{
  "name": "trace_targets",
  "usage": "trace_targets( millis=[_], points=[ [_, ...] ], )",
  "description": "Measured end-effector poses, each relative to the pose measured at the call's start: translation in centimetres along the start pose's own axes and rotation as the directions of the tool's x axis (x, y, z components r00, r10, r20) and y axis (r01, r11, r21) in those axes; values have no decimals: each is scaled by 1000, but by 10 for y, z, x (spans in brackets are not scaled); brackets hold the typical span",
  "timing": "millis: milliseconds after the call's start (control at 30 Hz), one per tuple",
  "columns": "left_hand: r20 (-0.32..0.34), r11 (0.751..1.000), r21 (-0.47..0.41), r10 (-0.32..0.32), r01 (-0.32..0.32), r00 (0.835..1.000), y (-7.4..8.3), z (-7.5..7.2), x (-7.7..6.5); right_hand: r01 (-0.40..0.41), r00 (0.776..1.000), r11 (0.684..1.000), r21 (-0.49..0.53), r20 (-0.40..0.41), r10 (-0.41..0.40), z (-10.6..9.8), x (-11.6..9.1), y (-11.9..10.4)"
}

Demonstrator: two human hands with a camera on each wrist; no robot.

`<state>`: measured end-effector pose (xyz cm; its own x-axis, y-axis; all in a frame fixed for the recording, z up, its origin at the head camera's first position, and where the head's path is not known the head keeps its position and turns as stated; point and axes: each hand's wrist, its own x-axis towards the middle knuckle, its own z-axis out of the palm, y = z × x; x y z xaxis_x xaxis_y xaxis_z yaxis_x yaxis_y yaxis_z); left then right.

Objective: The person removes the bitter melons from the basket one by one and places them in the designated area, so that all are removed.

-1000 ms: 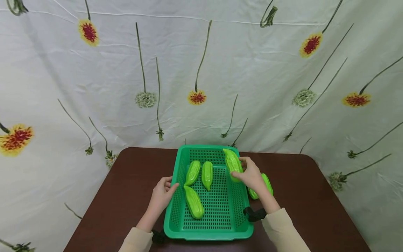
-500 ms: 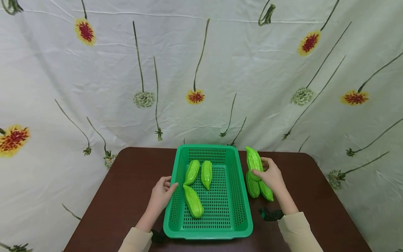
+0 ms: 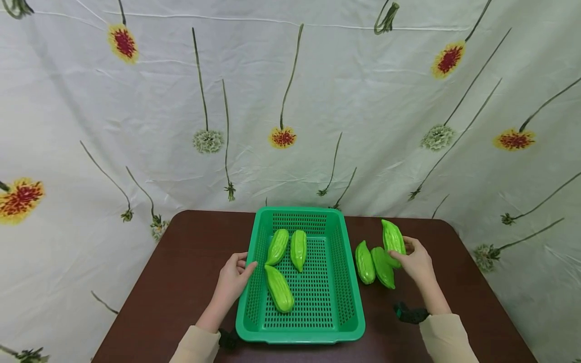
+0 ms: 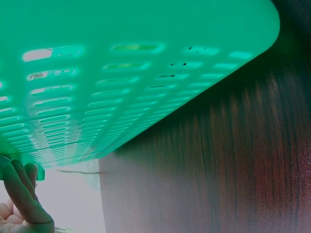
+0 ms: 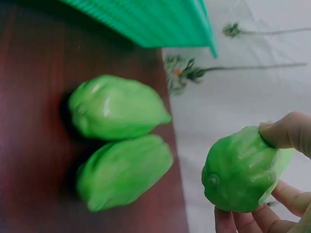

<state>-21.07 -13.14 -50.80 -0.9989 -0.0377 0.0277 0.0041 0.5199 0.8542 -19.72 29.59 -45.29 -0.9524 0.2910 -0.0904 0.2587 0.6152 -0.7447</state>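
Observation:
My right hand (image 3: 416, 259) holds a light-green ridged bitter melon (image 3: 393, 238) at the right of the table. In the right wrist view, thumb and fingers grip this bitter melon (image 5: 243, 170), which appears raised off the table. Just left of it, two more bitter melons (image 3: 365, 263) (image 3: 383, 267) lie side by side. My left hand (image 3: 233, 276) pinches the left rim of a green plastic basket (image 3: 299, 337), thumb over the edge and fingers outside. Inside the basket lie three bitter melons (image 3: 279, 290). The left wrist view shows the basket's slotted side wall (image 4: 146, 29) and my fingers at its rim.
The dark brown wooden table (image 3: 195, 242) has rounded far corners. Behind it hangs a white cloth (image 3: 254, 101) printed with flowers. Black straps (image 3: 410, 313) sit at both wrists.
My right hand has carried the bitter melon out over the basket's right rim and on to the right, past the two lying there. The left hand and basket have stayed in place.

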Motion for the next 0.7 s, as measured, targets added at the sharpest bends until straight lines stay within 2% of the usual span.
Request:
trace_targets(
  millis=[267,700],
  points=[
    [8,1000,-5,-9,9,1000,0,0,-1,-55,998,999,1,-20,55,2,0,28],
    [11,1000,-10,-19,19,1000,2,-1,-2,-114,993,993,-43,-16,113,13,1,55]
  ],
)
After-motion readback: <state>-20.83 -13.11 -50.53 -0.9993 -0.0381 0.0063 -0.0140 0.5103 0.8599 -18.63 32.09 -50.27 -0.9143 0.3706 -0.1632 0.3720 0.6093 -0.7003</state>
